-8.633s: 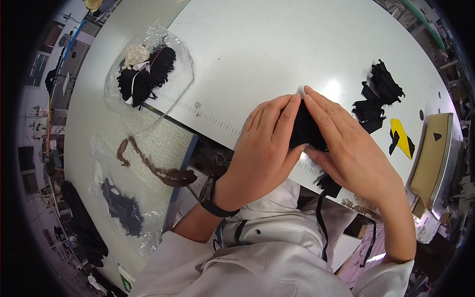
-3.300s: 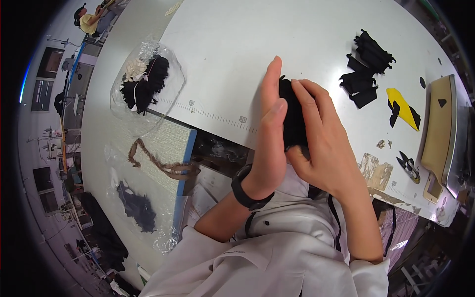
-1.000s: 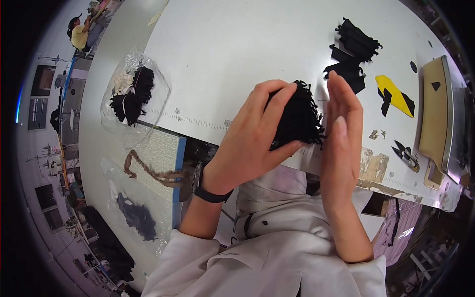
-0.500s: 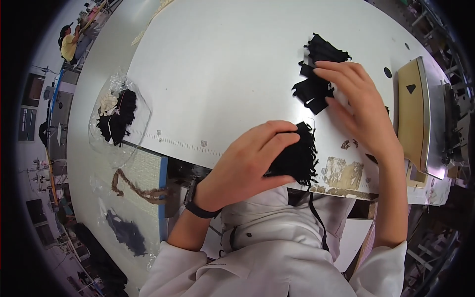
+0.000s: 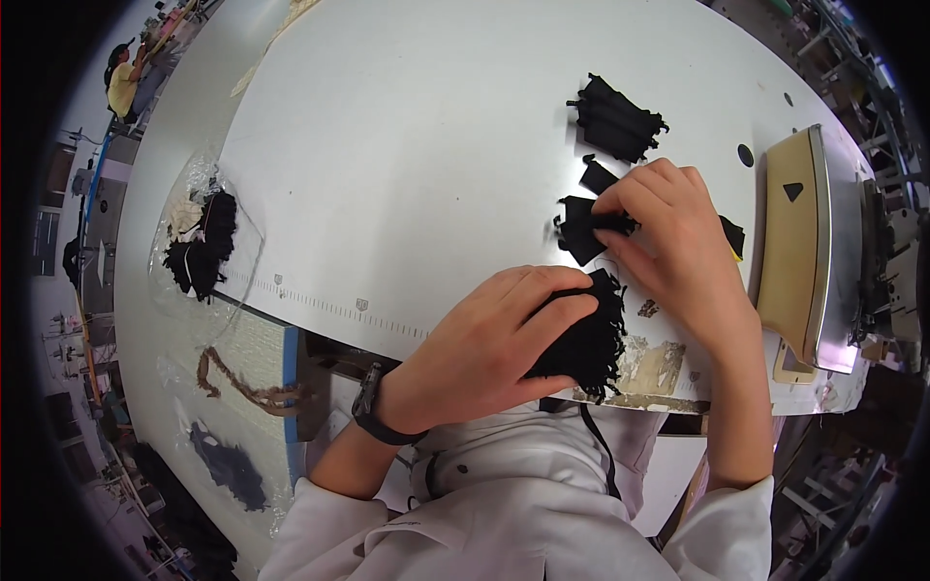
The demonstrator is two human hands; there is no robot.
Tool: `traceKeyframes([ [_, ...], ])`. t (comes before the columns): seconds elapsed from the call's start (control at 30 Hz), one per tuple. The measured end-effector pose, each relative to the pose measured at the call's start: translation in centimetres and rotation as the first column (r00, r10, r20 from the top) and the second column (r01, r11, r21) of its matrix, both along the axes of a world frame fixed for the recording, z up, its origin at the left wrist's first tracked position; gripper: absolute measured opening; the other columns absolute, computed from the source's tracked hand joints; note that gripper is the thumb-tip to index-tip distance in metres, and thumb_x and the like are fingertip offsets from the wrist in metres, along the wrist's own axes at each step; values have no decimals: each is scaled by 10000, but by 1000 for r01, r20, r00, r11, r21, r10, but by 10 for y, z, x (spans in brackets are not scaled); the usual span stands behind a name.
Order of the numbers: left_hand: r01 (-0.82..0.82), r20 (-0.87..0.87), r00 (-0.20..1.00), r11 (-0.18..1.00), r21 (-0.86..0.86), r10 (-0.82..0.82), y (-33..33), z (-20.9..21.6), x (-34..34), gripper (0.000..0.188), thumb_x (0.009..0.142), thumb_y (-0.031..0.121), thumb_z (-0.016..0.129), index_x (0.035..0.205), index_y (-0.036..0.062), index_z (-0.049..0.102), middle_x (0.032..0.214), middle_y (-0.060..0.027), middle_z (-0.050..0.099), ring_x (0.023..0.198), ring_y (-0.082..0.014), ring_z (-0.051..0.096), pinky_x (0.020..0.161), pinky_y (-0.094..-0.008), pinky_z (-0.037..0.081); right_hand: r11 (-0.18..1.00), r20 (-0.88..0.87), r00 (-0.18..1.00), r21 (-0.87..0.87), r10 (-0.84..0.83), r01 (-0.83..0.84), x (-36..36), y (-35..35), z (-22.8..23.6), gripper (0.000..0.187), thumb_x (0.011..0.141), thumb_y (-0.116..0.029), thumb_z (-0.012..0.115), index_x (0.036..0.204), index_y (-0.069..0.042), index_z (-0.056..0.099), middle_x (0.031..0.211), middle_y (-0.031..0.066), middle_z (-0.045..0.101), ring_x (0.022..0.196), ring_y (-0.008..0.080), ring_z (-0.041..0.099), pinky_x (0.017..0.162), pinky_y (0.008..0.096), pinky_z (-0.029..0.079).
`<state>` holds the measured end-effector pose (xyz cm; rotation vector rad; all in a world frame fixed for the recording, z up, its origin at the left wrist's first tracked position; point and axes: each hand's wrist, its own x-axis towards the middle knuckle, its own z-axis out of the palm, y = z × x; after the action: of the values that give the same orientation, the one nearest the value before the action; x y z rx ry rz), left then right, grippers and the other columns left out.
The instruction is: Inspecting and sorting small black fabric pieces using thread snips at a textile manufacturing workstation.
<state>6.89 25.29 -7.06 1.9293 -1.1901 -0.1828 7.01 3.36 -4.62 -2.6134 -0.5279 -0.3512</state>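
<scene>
Near the table's front edge, my left hand (image 5: 480,334) grips a thick stack of black fabric pieces (image 5: 593,339) with frayed edges, thumb below and fingers on top. Just beyond it my right hand (image 5: 678,237) pinches a small black fabric piece (image 5: 578,230) between thumb and fingers on the white tabletop. Another narrow black scrap (image 5: 598,176) lies right above that piece. Farther back rests a separate bundle of black fabric pieces (image 5: 620,121), touched by neither hand.
A beige and metal machine (image 5: 796,232) stands at the right, with a black scrap (image 5: 731,237) beside it. On the left lies a clear plastic bag (image 5: 242,257) with black and cream fabric. A brown twisted strip (image 5: 237,387) lies nearer. A person in yellow (image 5: 121,89) sits far off.
My right hand has come down and closed on the small black piece, away from the far bundle. My left hand keeps its hold on the stack. The whole view has shifted slightly.
</scene>
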Motion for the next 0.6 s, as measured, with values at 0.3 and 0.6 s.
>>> traceKeyframes([
  [0.3, 23, 31, 999, 1000, 16, -23, 3, 0, 0, 574, 697, 205, 817, 1198, 47, 586, 1283, -126, 565, 1116, -334, 571, 935, -427, 473, 987, 74, 995, 151, -64, 52, -21, 5, -11, 199, 745, -36, 753, 907, -43, 636, 806, 71, 620, 723, 269, 575, 664, 376, 444],
  [0.6, 9, 49, 999, 999, 37, -11, 9, -4, -2, 581, 711, 258, 811, 1208, 54, 588, 1276, -132, 574, 1090, -332, 587, 931, -430, 473, 914, -193, 977, 372, -94, 161, -39, 6, -10, 258, 799, -58, 747, 1037, -31, 653, 805, 99, 639, 681, 265, 612, 585, 353, 478],
])
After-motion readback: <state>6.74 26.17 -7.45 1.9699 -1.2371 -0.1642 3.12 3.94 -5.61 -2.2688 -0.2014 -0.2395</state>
